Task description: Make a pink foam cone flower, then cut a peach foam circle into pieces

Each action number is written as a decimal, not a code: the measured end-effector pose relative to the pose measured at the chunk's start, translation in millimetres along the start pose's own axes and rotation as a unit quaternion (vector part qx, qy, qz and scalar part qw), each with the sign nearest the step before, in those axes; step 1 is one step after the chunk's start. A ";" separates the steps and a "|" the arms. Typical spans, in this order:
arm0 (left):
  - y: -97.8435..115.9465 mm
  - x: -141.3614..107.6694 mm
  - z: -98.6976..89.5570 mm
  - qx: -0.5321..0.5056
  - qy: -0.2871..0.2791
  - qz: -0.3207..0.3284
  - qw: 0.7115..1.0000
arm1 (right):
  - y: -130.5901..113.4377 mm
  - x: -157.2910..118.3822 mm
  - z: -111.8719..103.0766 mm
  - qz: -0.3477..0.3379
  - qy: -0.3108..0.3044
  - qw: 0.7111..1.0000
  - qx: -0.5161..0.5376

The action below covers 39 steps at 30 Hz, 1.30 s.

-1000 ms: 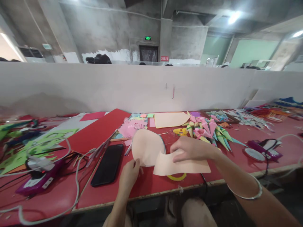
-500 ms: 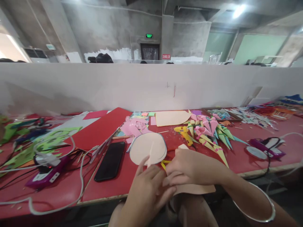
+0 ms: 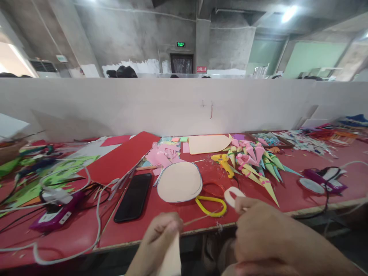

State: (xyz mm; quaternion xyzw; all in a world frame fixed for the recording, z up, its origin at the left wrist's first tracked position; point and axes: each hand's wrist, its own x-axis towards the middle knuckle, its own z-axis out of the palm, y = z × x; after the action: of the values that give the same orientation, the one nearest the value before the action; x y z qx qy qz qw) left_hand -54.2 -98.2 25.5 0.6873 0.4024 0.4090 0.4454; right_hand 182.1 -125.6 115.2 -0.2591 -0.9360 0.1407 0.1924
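Observation:
My left hand [image 3: 161,237] is closed round a cream sheet [image 3: 171,260] that hangs below it, in front of the table edge. A thin strip [image 3: 198,219] stretches from this hand toward the right. At the right, my right hand [image 3: 258,230] is closed on a small cream curved piece [image 3: 231,196] that sticks out past its fingers. A round cream disc [image 3: 179,181] with a dark outline lies flat on the red table. Scissors with a yellow handle loop [image 3: 211,207] rest between the disc and my right hand.
A black phone [image 3: 133,197] lies left of the disc. Behind are a yellow glue gun [image 3: 224,164], pink and green paper cones [image 3: 258,163], and a cream sheet [image 3: 208,144]. Purple power strips [image 3: 57,214] with white cables lie at both sides. A white partition [image 3: 143,107] stands behind.
My hands have moved apart, left hand down and left, right hand to the right. The disc and the yellow loop are now uncovered. A pale sheet has appeared at the far left.

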 end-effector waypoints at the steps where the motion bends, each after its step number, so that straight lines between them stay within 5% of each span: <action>1: -4.1 5.0 -2.5 0.029 0.054 -0.027 0.998 | 1.3 -4.5 -1.0 0.008 0.053 0.998 0.029; 4: -11.5 22.8 0.1 0.109 0.191 -0.056 0.974 | 4.0 -3.4 10.3 0.107 0.241 0.959 0.103; 7: -11.7 36.2 15.0 0.094 0.221 -0.048 0.970 | 2.9 20.4 43.3 0.204 0.278 0.928 0.141; 10: -5.9 40.8 28.3 0.016 0.213 -0.045 0.976 | 4.1 49.7 80.9 0.203 0.302 0.917 0.163; 14: -0.5 36.4 31.3 -0.104 0.195 -0.069 0.973 | 15.6 68.1 109.9 0.286 0.356 0.883 0.108; 19: -10.6 25.0 31.4 -0.173 0.187 -0.154 0.955 | 30.6 67.9 114.1 0.330 0.418 0.843 0.077; 26: -1.0 17.8 35.8 -0.076 0.080 -0.083 0.990 | 30.8 80.0 115.2 0.338 0.504 0.778 0.158; 29: -1.0 18.8 25.6 -0.047 0.104 -0.085 0.990 | 32.8 78.1 115.4 0.313 0.487 0.770 0.268; 32: -6.3 19.0 10.6 -0.034 0.173 -0.086 0.981 | 38.2 66.2 111.5 0.277 0.368 0.802 0.380; 35: -10.1 18.9 -0.1 -0.021 0.228 -0.094 0.969 | 40.3 53.2 105.0 0.274 0.252 0.846 0.383; 39: -11.0 20.8 -3.3 -0.029 0.261 -0.128 0.956 | 33.9 47.0 100.3 0.278 0.190 0.888 0.315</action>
State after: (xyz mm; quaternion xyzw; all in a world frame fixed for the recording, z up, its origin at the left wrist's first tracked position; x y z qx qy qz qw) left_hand -52.2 -75.1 20.3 0.4865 0.5774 0.5248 0.3931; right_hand 116.1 -88.7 27.5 -0.4561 -0.6781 0.4236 0.3908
